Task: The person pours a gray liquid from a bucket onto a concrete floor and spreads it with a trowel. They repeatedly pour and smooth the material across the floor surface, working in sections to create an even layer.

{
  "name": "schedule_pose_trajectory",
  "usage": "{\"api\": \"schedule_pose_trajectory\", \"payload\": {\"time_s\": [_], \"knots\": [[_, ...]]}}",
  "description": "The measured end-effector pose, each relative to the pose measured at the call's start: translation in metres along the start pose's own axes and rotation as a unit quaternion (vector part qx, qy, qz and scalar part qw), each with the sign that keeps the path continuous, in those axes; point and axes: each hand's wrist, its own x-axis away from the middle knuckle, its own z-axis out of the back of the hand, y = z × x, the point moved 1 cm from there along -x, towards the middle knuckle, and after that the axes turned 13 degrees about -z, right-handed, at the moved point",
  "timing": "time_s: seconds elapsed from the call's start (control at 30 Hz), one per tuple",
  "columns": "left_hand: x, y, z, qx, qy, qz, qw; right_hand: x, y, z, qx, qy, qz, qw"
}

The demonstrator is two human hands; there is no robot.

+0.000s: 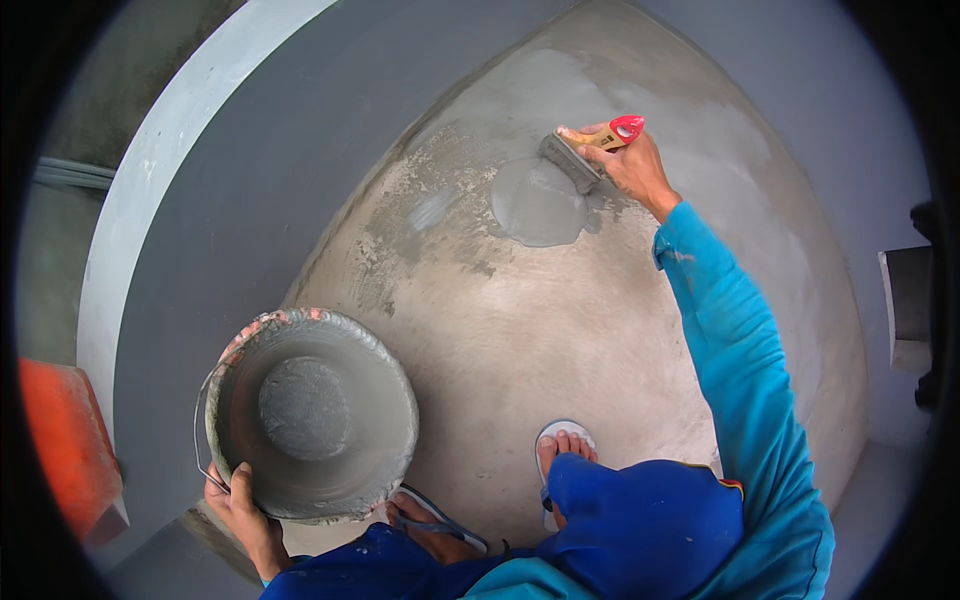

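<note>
My right hand [632,165] grips a wide paintbrush [612,133] by its wooden handle, which ends in a red tip. Grey slurry coats the bristles, and they rest at the upper right edge of a round grey puddle [540,203] on the floor. At the lower left, my left hand [243,512] is closed on the rim of a bucket [392,410], thumb over the edge. The bucket tilts so that its inside faces me; grey residue lines its wall and bottom. Its wire handle [198,430] hangs at the left side.
Grey walls [240,200] rise on the left and right and meet the floor [520,340] in a far corner. Wet grey coating covers the far floor. My feet in flip-flops [566,440] stand close by. An orange object [65,440] lies beyond the left wall's pale top.
</note>
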Motion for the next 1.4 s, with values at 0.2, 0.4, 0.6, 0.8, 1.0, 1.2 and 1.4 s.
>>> {"api": "schedule_pose_trajectory", "payload": {"time_s": [0.2,0.4,0.6,0.8,1.0,1.2,1.4], "knots": [[-0.006,-0.016,0.022,0.010,0.018,-0.002,1.000,0.036,-0.065,-0.088,0.085,0.000,-0.050,0.995],[-0.016,-0.039,0.062,0.017,0.027,0.025,0.999,0.063,-0.144,-0.181,-0.093,-0.125,-0.037,0.987],[-0.036,-0.049,0.080,0.015,0.055,0.043,0.997,-0.026,-0.137,-0.208,-0.289,-0.115,-0.134,0.941],[-0.050,-0.054,0.086,0.022,0.076,0.069,0.994,-0.075,-0.108,-0.229,-0.356,0.154,-0.175,0.905],[-0.029,-0.062,0.118,0.052,0.101,0.085,0.990,0.062,-0.187,-0.298,-0.475,-0.054,-0.260,0.839],[-0.005,-0.063,0.149,0.086,0.110,0.064,0.988,0.172,-0.251,-0.343,-0.452,-0.226,-0.238,0.829],[0.007,-0.061,0.167,0.085,0.139,0.082,0.983,0.053,-0.178,-0.289,-0.449,0.002,-0.208,0.869]]}}
